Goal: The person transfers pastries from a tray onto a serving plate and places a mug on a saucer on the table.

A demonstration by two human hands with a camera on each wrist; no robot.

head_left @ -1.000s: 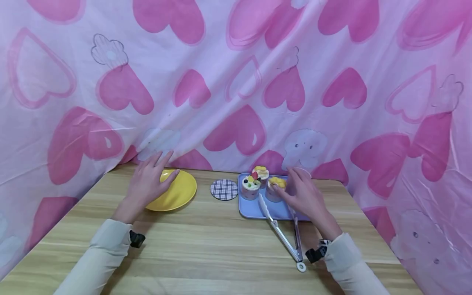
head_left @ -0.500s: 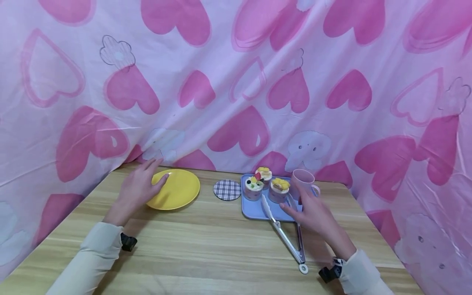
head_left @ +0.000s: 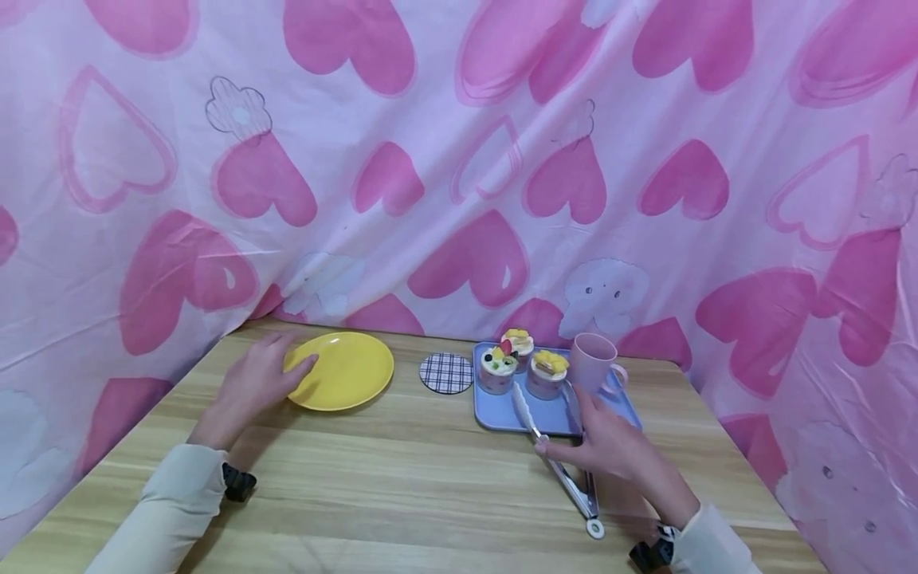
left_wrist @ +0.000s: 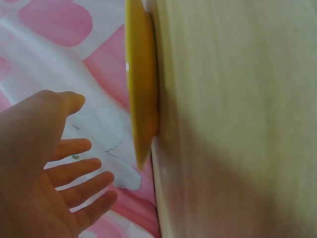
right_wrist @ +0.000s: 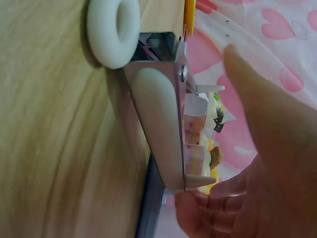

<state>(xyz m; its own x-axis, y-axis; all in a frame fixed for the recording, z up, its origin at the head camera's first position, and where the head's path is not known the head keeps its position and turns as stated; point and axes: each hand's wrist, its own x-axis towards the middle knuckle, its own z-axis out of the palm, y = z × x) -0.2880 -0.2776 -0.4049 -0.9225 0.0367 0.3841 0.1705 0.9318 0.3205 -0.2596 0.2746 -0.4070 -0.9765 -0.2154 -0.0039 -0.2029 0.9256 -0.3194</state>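
Note:
My left hand (head_left: 254,383), fingers spread, hovers at the left rim of a yellow plate (head_left: 344,371). In the left wrist view that hand's fingers are relaxed and apart from the plate (left_wrist: 141,79). Silver tongs (head_left: 566,481) with spread arms lean their pale tips on a blue tray (head_left: 495,417), the ring end toward me. Over them reaches my right hand (head_left: 620,442), thumb left of the tongs and fingers to the right. The right wrist view has its fingertips close beside the tongs (right_wrist: 158,119), the thumb raised away from them.
On the tray stand three dessert cups, one with mixed fruit (head_left: 497,375) and two with yellow topping (head_left: 547,381). A pink mug (head_left: 591,363) is at the tray's right. Between plate and tray lies a checked round coaster (head_left: 446,373). A heart-print curtain (head_left: 459,159) borders the table.
My right hand has drawn back from beside the mug and cups to over the tongs. My left hand has lowered and moved toward the plate's left rim.

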